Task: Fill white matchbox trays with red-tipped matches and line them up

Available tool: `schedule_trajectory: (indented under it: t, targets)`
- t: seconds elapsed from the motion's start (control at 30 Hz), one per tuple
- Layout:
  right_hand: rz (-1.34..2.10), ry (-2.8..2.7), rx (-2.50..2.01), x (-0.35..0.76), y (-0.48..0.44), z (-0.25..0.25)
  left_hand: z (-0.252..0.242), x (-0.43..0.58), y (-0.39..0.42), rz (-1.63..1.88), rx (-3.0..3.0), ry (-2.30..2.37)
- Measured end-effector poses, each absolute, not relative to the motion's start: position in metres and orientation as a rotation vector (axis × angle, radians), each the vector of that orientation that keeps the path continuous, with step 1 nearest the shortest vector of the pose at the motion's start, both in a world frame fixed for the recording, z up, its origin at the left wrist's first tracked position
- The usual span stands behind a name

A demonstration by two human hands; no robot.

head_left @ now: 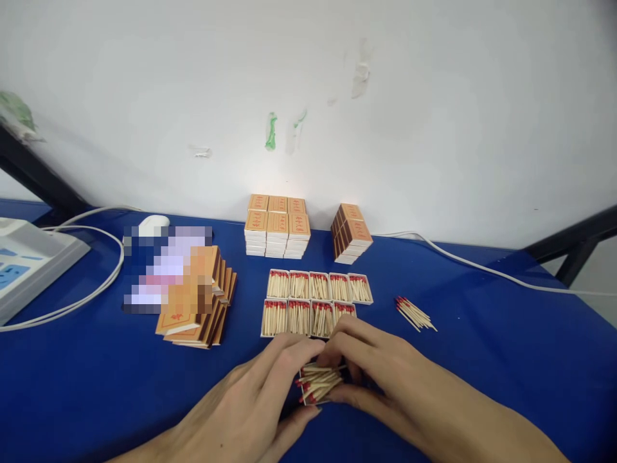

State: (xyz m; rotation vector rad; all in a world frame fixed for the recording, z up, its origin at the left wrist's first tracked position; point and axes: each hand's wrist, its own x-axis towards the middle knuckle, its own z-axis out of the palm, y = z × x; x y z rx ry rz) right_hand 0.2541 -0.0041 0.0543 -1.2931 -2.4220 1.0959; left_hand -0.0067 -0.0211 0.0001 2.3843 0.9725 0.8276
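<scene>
Bare blue table (pixel 506 360) lies open to the right and near left. Left hand (pixel 260 392) and right hand (pixel 380 373) meet at near centre, fingers closed around a bundle of matches (pixel 319 382); any tray beneath is hidden. Just beyond stand filled trays (pixel 313 302). Loose matches (pixel 414 313) lie right, flat sleeves (pixel 202 308) left, stacked boxes (pixel 277 225) far. A blurred patch masks items left.

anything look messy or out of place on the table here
A small loose pile of matches lies on the blue cloth, right of the filled trays. The bundle between both hands also sits crooked, unlike the neat rows.
</scene>
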Motion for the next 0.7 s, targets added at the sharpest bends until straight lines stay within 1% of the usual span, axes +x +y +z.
schedule_trajectory:
  t: [0.1,0.2,0.3,0.7]
  targets:
    - [1.299,-2.299,-1.319,0.262,0.002,0.056,0.001,-0.008,-0.019,0.831,2.427,0.968]
    - [1.362,-2.211,-1.307,0.266,0.006,0.052,0.002,-0.010,-0.017,0.866,2.447,0.961]
    - [1.358,-2.186,-1.263,0.268,0.007,0.049,0.003,-0.011,-0.018,0.888,2.424,0.973]
    - [1.332,-2.204,-1.146,0.267,-0.001,0.047,0.001,-0.016,-0.016,0.708,2.183,0.795]
